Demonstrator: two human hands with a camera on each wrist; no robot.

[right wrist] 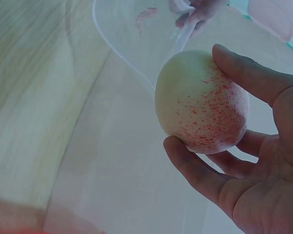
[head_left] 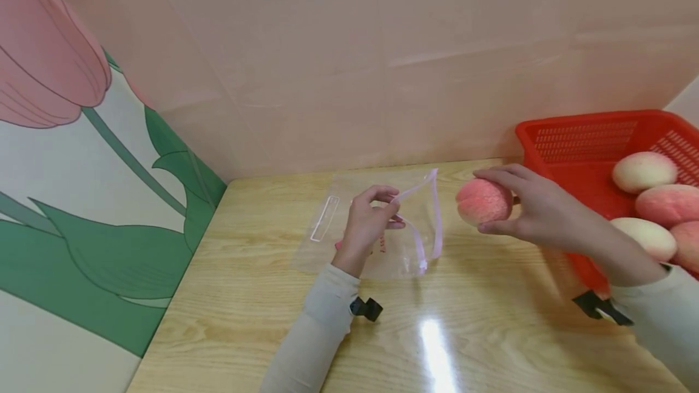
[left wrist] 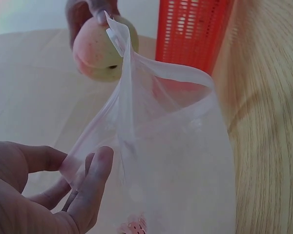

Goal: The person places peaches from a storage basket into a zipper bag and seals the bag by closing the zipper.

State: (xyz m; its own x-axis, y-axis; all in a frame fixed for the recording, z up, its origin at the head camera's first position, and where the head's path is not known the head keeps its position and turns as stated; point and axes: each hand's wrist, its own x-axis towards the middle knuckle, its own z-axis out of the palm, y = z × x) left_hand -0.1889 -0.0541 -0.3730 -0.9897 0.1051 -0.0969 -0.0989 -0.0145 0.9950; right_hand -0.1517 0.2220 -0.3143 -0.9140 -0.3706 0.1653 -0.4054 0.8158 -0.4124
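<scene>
My right hand holds a pink and cream peach between thumb and fingers, above the table and just right of a clear zip bag. In the right wrist view the peach shows its pale side with red speckles. With its fingertips my left hand pinches one side of the bag's lilac-edged mouth. That mouth gapes toward the peach. The left wrist view shows the bag hanging from the left hand, with the peach behind the slider end of its rim.
On the right stands a red plastic basket with several peaches in it. The wooden table meets a pinkish covered wall at the back. A tulip-patterned panel rises along the left side.
</scene>
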